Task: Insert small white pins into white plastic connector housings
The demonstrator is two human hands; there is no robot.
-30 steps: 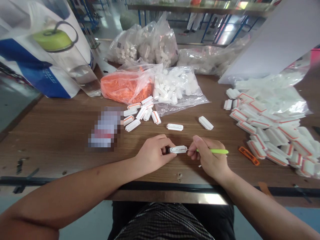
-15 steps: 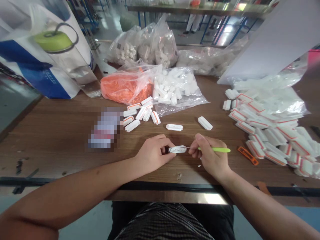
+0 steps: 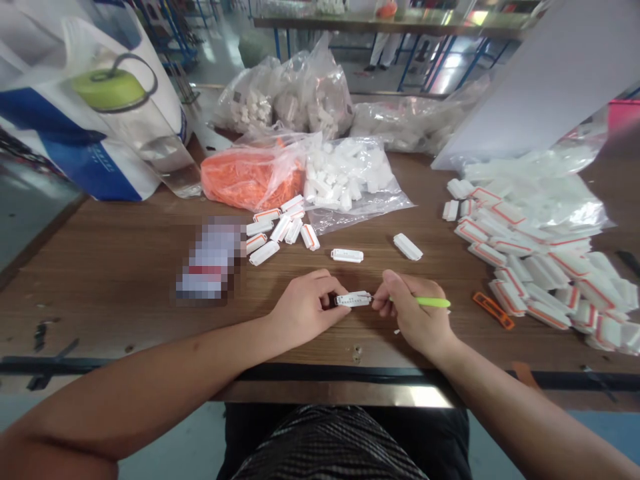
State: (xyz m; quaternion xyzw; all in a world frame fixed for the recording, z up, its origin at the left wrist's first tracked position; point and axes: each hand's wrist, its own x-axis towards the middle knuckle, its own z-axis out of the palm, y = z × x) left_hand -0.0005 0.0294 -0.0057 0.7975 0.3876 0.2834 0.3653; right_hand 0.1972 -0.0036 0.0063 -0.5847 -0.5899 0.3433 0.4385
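Small white rectangular plastic housing (image 3: 353, 299) sits lengthwise between the two hands, low over the near part of the brown wooden table (image 3: 115, 280). The left hand (image 3: 305, 313) is closed on its left end, thumb and fingertips pinched round it, so that the rest of the piece juts out towards the right hand (image 3: 415, 320). That hand is curled shut round a thin pick with a lime-green plastic handle (image 3: 433, 303), held like a pen. The handle points away to the right of the grip. Its fine tip seems to meet the housing's right end, though it is too small to see whether it goes inside.

Just beyond the grip lie two loose white plastic housings, one straight (image 3: 347, 255) and one slanted (image 3: 407, 247). Further out and to the left is a cluster of white housings with orange bands (image 3: 280, 230). Behind it are a clear bag of orange parts (image 3: 247, 179) and a clear bag of white plastic blocks (image 3: 345, 175). Right of the pick lies a flat orange plastic clip (image 3: 493, 311), near a heap of orange-trimmed white housings (image 3: 540, 260).
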